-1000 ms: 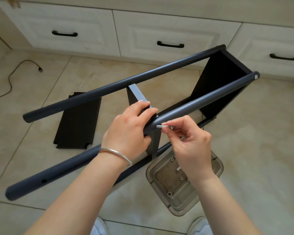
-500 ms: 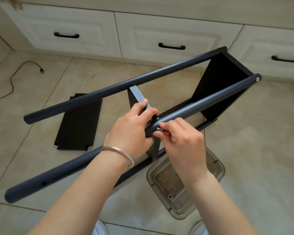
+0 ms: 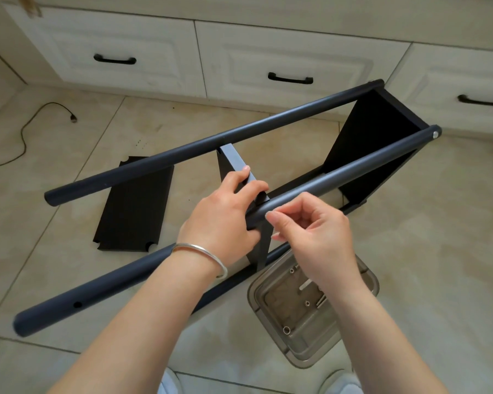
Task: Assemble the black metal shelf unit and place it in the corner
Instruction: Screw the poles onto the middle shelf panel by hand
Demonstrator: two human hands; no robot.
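Two long dark poles run diagonally across your view, and the half-built shelf frame (image 3: 376, 143) lies on its side on the tiled floor (image 3: 424, 251) before the white drawers (image 3: 282, 61). Your left hand (image 3: 225, 211) grips the middle shelf panel (image 3: 234, 163) where it meets the near pole (image 3: 339, 174), fingers curled over the panel's edge. Your right hand (image 3: 310, 228) sits just beside that joint, thumb and forefinger pinched together at the pole; whatever they hold is too small to make out. One loose shelf panel (image 3: 134, 209) lies flat on the floor under the far pole (image 3: 211, 140). Below your right wrist, a clear tray (image 3: 367, 282) holds small hardware.
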